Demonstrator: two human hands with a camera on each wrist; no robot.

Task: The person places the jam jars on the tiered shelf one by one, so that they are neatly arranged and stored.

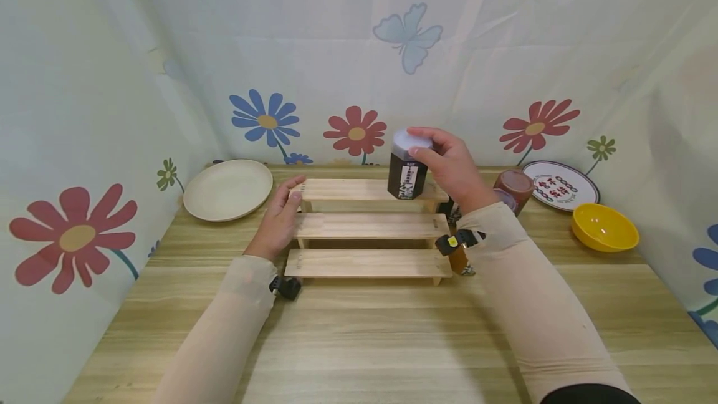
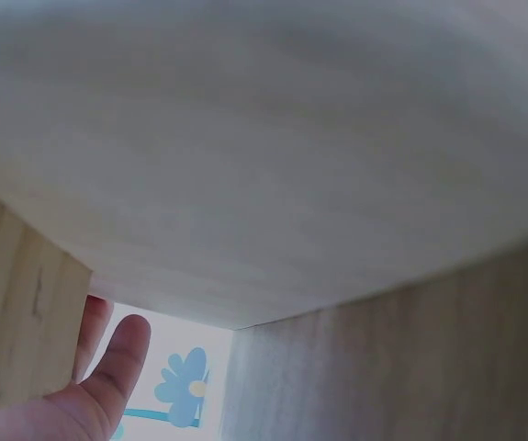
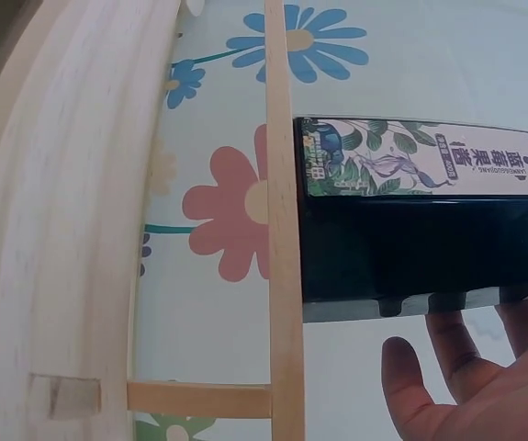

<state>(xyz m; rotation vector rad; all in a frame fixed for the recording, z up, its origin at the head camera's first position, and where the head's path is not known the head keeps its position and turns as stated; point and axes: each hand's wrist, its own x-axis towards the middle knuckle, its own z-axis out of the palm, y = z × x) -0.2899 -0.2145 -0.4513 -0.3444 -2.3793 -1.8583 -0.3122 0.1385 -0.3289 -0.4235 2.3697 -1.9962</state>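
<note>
My right hand [image 1: 455, 167] holds a dark jar of blueberry jam [image 1: 407, 173] by its pale lid, thumb in front and fingers over the top. The jar is upright at the top tier of a three-step wooden rack [image 1: 373, 227], right of its middle. In the right wrist view the base of the jam jar [image 3: 429, 243] lies right against the top board [image 3: 284, 230]; whether it bears on it I cannot tell. At the rack's left end, my left hand [image 1: 278, 220] grips the top board. Its thumb [image 2: 121, 363] shows past the wooden side in the left wrist view.
Right of the rack, partly behind my right arm, stand a reddish jar [image 1: 515, 187] and an orange-brown one [image 1: 459, 259]. A yellow bowl [image 1: 604, 227] and a patterned plate [image 1: 561, 189] lie farther right. A cream plate [image 1: 228, 191] is at the back left.
</note>
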